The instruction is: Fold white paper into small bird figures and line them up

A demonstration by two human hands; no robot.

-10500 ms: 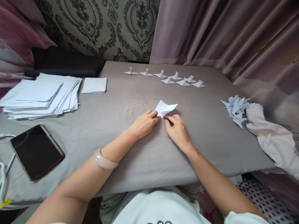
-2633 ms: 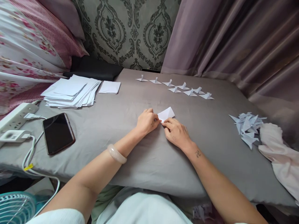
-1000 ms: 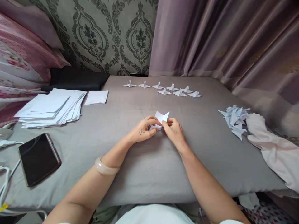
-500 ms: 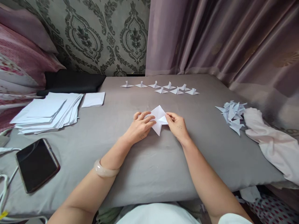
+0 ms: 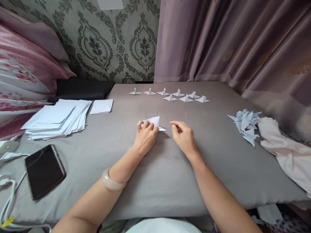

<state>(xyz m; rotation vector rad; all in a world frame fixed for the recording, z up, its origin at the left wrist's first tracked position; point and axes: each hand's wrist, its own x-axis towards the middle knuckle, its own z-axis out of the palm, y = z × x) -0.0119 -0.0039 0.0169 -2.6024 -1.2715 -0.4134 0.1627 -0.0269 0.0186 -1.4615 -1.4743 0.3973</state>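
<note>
A small folded sheet of white paper (image 5: 155,120) is at the middle of the grey cloth-covered table (image 5: 165,168). My left hand (image 5: 146,134) is closed on it, and its fingers cover the paper's left and lower parts. One pointed flap sticks up and another points right. Just to the right of the paper, apart from it, my right hand (image 5: 183,134) hovers with thumb and forefinger brought together; nothing shows between them. Farther back stand several folded paper figures (image 5: 178,93) with flat pointed bases and upright middles, in two rows.
Stacked white paper sheets (image 5: 58,118) and a smaller pile of squares (image 5: 101,106) lie at left, near a black folded cloth (image 5: 85,88). Closer are a phone (image 5: 45,171) and cables (image 5: 9,197). Paper pieces (image 5: 245,121) and pale cloth (image 5: 279,136) lie at right.
The paper, spread between both hands before, is now folded narrower in my left hand. My right hand has let go of its right point. The view has tilted up slightly.
</note>
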